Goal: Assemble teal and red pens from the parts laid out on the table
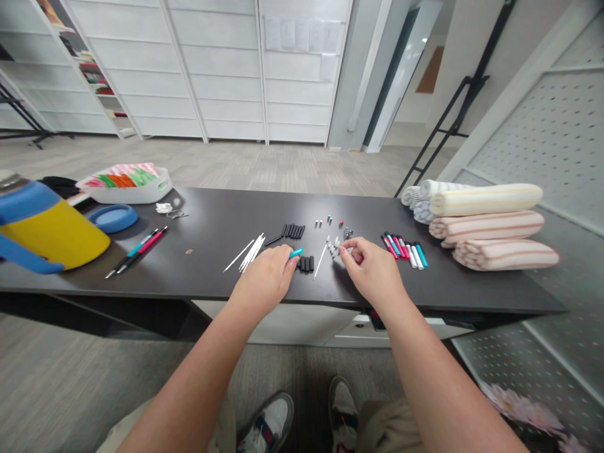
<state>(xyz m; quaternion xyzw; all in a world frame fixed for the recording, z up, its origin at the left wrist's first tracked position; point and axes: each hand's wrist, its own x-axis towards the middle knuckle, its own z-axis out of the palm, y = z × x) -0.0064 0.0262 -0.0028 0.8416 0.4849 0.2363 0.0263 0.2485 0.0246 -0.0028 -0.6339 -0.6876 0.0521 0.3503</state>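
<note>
My left hand (268, 277) rests on the black table (212, 220) with its fingers closed round a teal pen part (296, 252) that pokes out past the fingertips. My right hand (370, 264) pinches at a cluster of small silver and white pen parts (336, 246). Between the hands lie short black pen pieces (306, 263) and a thin white refill (321, 260). More white refills (250, 251) lie left of my left hand. A row of black caps (292, 231) sits behind.
Coloured pen barrels (404, 246) lie right of my right hand, beside rolled striped towels (491, 226). Assembled pens (139, 248), a blue lid (112, 218), a yellow and blue jug (42, 229) and a white tray of coloured items (127, 182) stand at the left.
</note>
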